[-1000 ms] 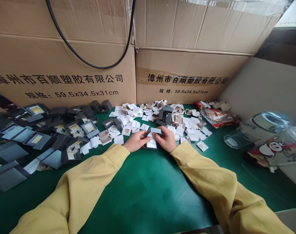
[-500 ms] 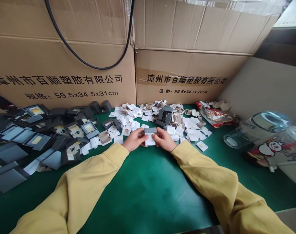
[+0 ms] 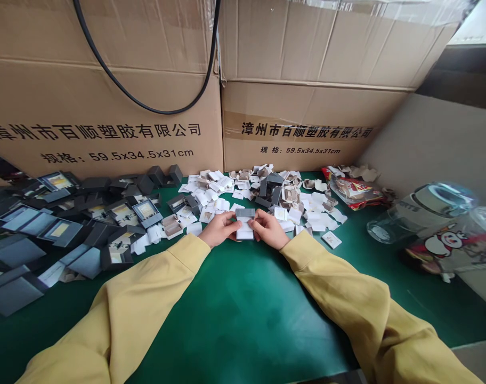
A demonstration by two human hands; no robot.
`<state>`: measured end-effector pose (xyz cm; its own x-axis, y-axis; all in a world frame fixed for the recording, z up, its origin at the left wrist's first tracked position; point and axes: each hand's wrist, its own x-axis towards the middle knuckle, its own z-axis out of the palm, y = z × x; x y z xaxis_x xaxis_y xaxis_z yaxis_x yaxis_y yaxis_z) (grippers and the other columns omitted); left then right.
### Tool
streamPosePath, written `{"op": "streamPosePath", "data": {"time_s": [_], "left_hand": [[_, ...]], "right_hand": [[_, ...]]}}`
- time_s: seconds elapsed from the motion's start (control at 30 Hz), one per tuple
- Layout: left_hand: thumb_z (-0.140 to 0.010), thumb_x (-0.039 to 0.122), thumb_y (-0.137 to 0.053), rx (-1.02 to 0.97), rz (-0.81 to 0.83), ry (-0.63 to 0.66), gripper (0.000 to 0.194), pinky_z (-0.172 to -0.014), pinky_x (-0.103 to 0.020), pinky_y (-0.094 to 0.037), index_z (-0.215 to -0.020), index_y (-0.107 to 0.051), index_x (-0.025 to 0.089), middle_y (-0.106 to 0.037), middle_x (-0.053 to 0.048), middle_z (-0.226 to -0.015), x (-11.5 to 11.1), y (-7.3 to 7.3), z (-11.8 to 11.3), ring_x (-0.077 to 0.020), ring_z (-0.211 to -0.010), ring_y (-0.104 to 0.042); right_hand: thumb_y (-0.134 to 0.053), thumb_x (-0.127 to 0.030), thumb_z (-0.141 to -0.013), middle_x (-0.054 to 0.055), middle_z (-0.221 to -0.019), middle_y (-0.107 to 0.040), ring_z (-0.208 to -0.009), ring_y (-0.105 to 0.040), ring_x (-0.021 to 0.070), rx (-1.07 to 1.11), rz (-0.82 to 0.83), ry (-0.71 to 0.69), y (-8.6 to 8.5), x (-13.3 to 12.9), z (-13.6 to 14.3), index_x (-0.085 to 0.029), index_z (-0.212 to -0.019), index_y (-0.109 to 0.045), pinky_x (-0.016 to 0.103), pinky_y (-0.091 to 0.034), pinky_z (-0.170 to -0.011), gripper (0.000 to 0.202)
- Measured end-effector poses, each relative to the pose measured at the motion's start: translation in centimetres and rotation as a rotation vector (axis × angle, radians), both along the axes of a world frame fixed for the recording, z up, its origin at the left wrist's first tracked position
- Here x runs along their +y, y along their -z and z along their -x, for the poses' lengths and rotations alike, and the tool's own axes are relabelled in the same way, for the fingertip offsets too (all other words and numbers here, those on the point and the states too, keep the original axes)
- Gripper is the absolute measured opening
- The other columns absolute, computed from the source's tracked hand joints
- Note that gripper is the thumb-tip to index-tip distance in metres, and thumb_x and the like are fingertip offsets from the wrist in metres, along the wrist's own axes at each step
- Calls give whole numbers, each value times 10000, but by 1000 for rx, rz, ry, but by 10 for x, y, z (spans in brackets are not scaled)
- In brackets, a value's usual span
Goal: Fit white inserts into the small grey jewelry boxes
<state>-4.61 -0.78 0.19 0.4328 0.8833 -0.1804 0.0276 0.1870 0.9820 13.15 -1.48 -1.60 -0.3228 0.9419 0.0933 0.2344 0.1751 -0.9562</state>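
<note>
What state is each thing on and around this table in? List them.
Left hand: gripping
Right hand: gripping
Grey-and-white box: held between both hands
Dark grey boxes: piled, several open
White cardboard pieces: loose, heaped
Black cable: hanging, looped
Printed cardboard cartons: standing side by side

Tabletop: green, smooth, glossy, pale reflections. Large cartons: brown corrugated cardboard, matt, creased; shiny clear tape across upper parts. Small boxes: dark grey, matt. Inserts: white paper or card. Bottle: transparent, glossy. Sleeves: yellow cloth, matt, wrinkled.
</note>
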Motion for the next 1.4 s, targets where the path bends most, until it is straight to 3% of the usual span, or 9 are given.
{"op": "streamPosePath", "data": {"time_s": [0.2,0.47,0.77,1.0,1.13,1.27,1.4], "left_hand": [[-654,425,-655,58,-17,53,436,-544,-302,-501,-963,-550,136,-592,-3,-634,1,1,-2,-142,-561,-566],[-734,505,-537,62,-72,143,368,-542,-259,-484,-838,-542,153,-566,-6,-646,1,0,1,-144,-615,-565],[-711,425,-608,-47,-47,245,473,-684,-268,-462,-1086,-453,183,-584,-16,-792,-1,-3,5,-154,-763,-583],[-721,396,-619,-102,-48,221,461,-711,-272,-450,-1090,-435,190,-567,-22,-858,2,0,8,-156,-826,-569],[-715,415,-623,-108,-28,202,455,-716,-283,-454,-1073,-452,191,-557,-11,-839,2,1,8,-144,-792,-565],[-714,484,-593,-107,0,160,463,-684,-285,-467,-1031,-464,172,-538,-18,-816,1,0,6,-141,-765,-556],[-702,520,-584,-94,-19,173,467,-665,-275,-466,-986,-463,169,-532,-12,-789,1,-1,6,-135,-749,-548]], "right_hand": [[-488,-428,-779,-67,-495,-433,-441,-375,81,-196,-221,159,-8,-6,0,-212,-864,-499,211,-309,-458,232],[-490,-437,-779,-49,-488,-420,-431,-373,84,-204,-264,263,-7,-4,-2,-203,-696,-452,222,-300,-444,252],[-495,-472,-774,-36,-524,-455,-447,-450,106,39,-127,245,-4,-2,1,-216,-766,-445,238,-373,-436,261],[-548,-503,-730,-79,-453,-431,-359,-389,70,186,20,122,-4,1,3,-205,-854,-467,205,-327,-362,333],[-569,-498,-712,-74,-437,-438,-359,-384,68,207,59,119,-3,3,3,-183,-804,-503,203,-302,-359,335],[-577,-449,-713,-47,-529,-498,-443,-425,76,137,-76,233,-5,2,1,-177,-767,-537,217,-348,-436,281],[-592,-424,-703,-49,-522,-467,-488,-414,76,-2,-211,365,-6,-1,-2,-176,-624,-480,212,-332,-466,284]]}}
